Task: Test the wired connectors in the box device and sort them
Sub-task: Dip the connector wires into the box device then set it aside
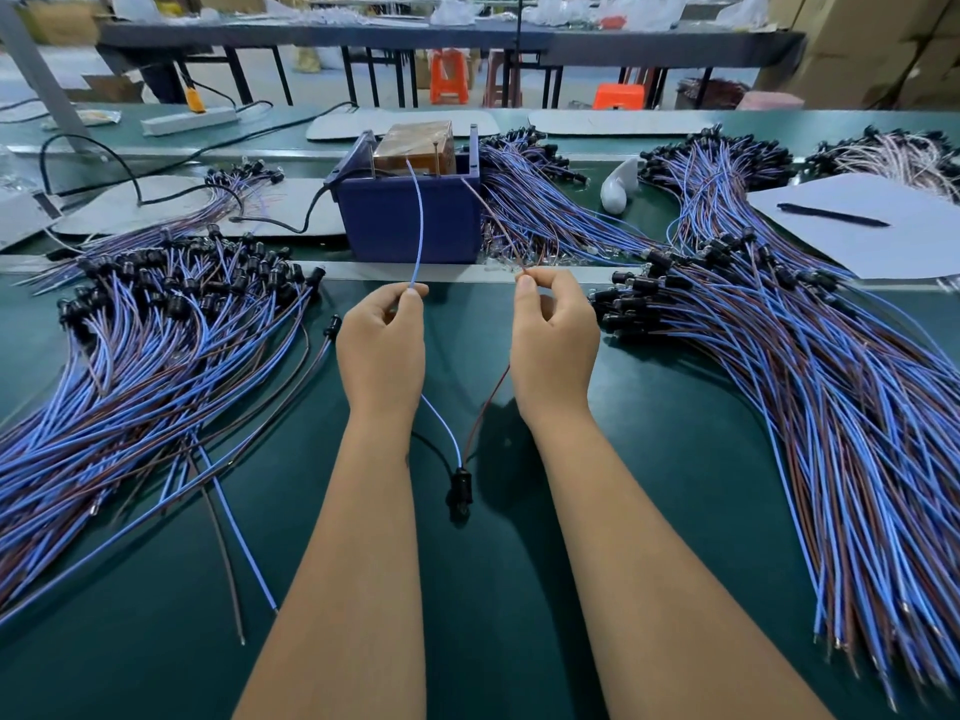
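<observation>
Hands (467, 335) on connector (460, 485) wires

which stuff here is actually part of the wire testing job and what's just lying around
In the job:
left hand pinching a blue wire
right hand pinching a brown wire
black connector
dark blue box device
wired connector piles, left and right

Lying about:
white paper sheet with black pen
white power strip
</observation>
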A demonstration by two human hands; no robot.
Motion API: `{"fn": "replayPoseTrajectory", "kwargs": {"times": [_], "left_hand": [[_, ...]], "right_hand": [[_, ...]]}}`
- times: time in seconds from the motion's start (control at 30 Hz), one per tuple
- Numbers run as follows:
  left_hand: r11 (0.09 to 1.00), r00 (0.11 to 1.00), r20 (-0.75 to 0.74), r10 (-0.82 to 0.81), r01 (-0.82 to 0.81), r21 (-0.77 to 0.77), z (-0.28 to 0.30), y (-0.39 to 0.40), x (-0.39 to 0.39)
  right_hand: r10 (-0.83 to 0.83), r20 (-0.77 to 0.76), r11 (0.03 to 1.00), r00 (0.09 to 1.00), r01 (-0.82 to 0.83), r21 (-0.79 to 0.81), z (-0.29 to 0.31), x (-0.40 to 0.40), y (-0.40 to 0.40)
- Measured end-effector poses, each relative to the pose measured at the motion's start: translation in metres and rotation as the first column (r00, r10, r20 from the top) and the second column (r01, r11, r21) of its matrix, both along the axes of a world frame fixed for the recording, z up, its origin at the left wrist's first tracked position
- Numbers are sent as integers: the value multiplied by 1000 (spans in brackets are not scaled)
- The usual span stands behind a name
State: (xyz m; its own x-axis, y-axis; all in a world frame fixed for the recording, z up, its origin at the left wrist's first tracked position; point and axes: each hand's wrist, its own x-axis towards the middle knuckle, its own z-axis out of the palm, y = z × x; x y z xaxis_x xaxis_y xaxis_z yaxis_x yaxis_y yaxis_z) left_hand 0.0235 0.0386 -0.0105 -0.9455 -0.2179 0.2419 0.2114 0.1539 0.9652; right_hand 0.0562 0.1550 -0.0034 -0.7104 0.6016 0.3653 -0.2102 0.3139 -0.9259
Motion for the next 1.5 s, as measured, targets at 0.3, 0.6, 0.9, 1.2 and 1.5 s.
{"fn": "replayPoseTrajectory", "kwargs": {"times": [0.3,0.6,0.9,1.2,1.5], "left_hand": [[999,998,26,53,-53,-12,0,-2,-5],[997,996,54,71,-72,15,-1,-8,-10],[984,989,57,138,-144,106,-1,-10,-11],[974,980,79,181,-190,123,-2,-14,-9],[970,978,92,189,-200,137,-2,-14,-6]], "right_hand": [[58,37,997,998,-57,-43,-6,-13,-14],[116,37,993,993,-116,-2,-8,-17,-11],[135,47,989,990,-137,53,-11,-18,-10],[140,47,988,989,-143,66,-14,-19,-8],[160,31,983,987,-162,82,-15,-17,-7]]}}
